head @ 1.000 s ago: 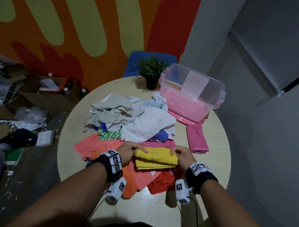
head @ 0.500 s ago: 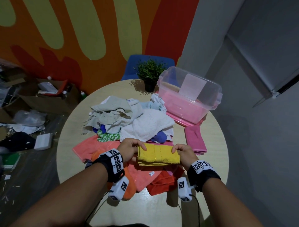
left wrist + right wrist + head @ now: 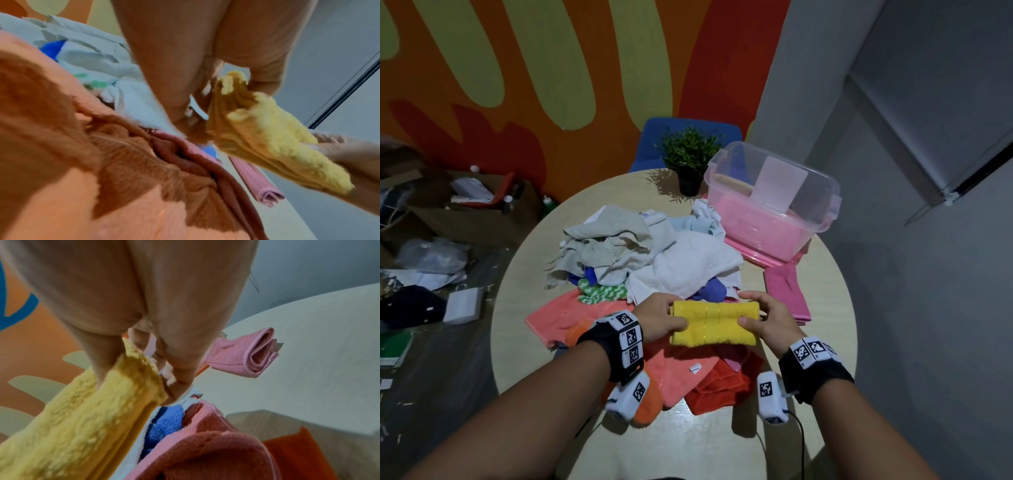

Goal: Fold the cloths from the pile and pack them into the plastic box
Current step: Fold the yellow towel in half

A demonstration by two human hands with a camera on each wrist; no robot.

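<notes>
Folded yellow cloth (image 3: 715, 322) lifted at frame centre | left hand (image 3: 657, 320) pinching left end | right hand (image 3: 768, 320) pinching right end | plastic box (image 3: 774, 209) upper right

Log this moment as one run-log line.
stage: folding | left hand: grips yellow cloth | right hand: grips same cloth | plastic box: open | pile: unfolded

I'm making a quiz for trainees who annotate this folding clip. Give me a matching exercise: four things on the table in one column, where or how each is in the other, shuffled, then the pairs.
Things:
1. yellow cloth
2. folded pink cloth
3. plastic box
4. potted plant

States:
A. lies alone on the table, in front of the box
B. far edge of the table, left of the box
C. folded, held at both ends by the left hand and right hand
D. open, standing on its pink lid

Pairs: 1-C, 2-A, 3-D, 4-B
</notes>
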